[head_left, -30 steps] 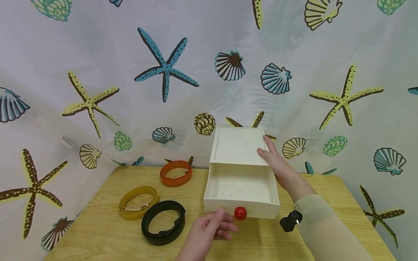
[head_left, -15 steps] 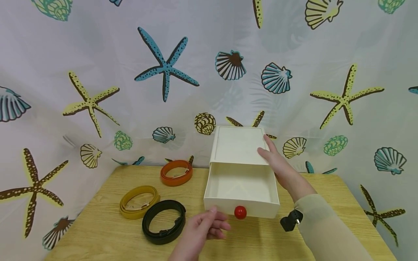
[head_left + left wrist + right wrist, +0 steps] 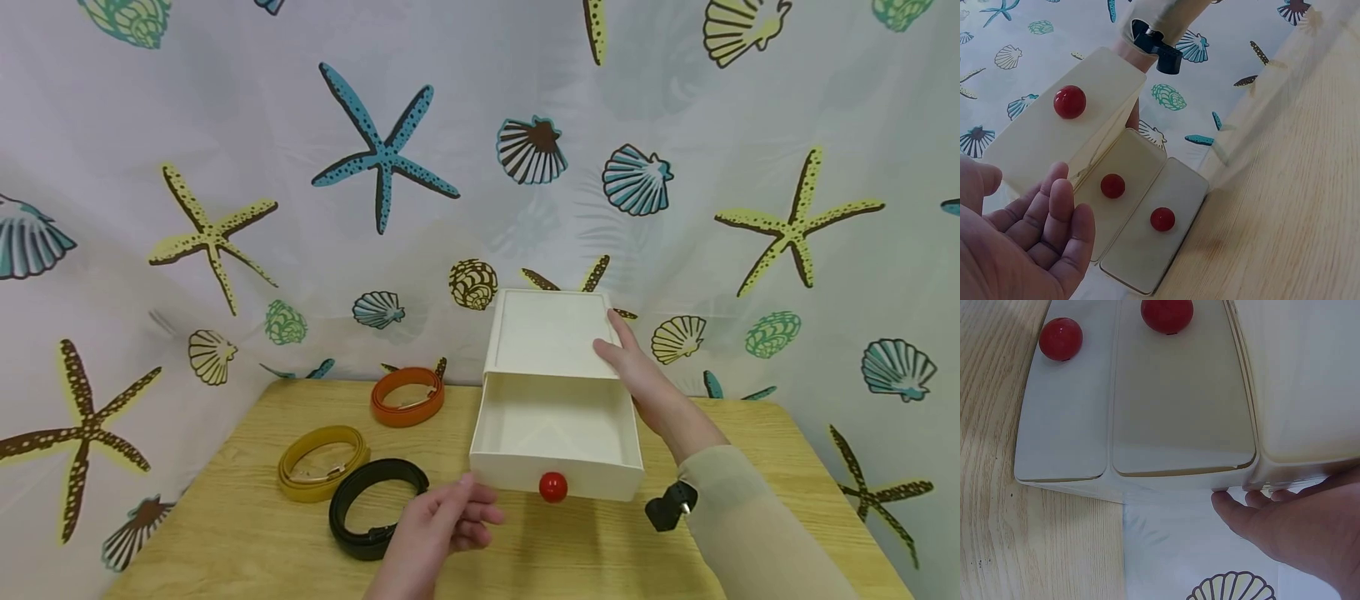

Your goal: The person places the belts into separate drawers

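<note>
- Head view: the white cabinet (image 3: 551, 333) had its top drawer (image 3: 502, 472) pulled out toward the person, so the drawer's run went front to back. Left hand (image 3: 441, 525) was way nearer the drawer's front, just off the cabinet's front left corner, fingers loosely bent, nothing in them. Black belt (image 3: 348, 532) lay left of the cabinet, partly behind that hand. Right hand (image 3: 647, 379) was up at the cabinet's right edge, thumb on top.
- Left wrist view: same deal, relaxed empty hand by the pulled-out drawer; couldn't tell if it touched. Lower drawers (image 3: 1154, 253) sat pushed in.
- Right wrist view: right hand's fingertips rested against the cabinet's side, not wrapped around anything I could see.
</note>
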Available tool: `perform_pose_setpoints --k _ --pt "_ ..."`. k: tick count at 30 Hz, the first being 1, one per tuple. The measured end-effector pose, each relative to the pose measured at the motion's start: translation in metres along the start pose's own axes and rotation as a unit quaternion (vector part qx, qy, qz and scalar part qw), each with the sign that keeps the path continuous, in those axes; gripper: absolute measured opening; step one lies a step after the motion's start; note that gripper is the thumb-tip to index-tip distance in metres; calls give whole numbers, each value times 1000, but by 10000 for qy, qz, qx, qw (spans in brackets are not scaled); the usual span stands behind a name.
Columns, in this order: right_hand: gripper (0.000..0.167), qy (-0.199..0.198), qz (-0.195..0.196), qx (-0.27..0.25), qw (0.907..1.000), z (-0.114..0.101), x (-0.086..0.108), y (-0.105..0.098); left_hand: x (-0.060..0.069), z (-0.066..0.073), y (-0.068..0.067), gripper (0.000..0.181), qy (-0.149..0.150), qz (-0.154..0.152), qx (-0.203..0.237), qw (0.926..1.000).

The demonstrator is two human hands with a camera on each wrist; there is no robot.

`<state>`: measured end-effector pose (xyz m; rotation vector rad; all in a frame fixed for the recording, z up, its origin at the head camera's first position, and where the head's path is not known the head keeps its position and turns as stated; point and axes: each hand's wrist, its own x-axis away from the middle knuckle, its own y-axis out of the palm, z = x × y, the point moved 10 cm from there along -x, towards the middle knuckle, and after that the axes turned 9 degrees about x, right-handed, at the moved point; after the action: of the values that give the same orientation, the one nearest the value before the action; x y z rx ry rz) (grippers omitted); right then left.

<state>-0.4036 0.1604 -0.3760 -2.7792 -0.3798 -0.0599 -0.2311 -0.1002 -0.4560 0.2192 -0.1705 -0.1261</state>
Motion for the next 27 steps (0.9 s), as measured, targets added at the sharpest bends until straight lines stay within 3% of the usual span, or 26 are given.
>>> perform_pose_setpoints --k 8,18,24,27 --pt "78 8 -28 -55 10000 0 -2 0 3 5 -17 67 62 175 -150 9997" --pt "77 18 -6 -15 10000 1 -1 0 -1 12 -38 64 276 443 -741 9959" --pt "77 7 5 -8 10000 0 0 -1 -3 21 -47 52 496 670 -1069 9908" --pt "77 7 -2 -25 10000 0 0 0 -4 29 -53 48 676 876 -1422 9836"
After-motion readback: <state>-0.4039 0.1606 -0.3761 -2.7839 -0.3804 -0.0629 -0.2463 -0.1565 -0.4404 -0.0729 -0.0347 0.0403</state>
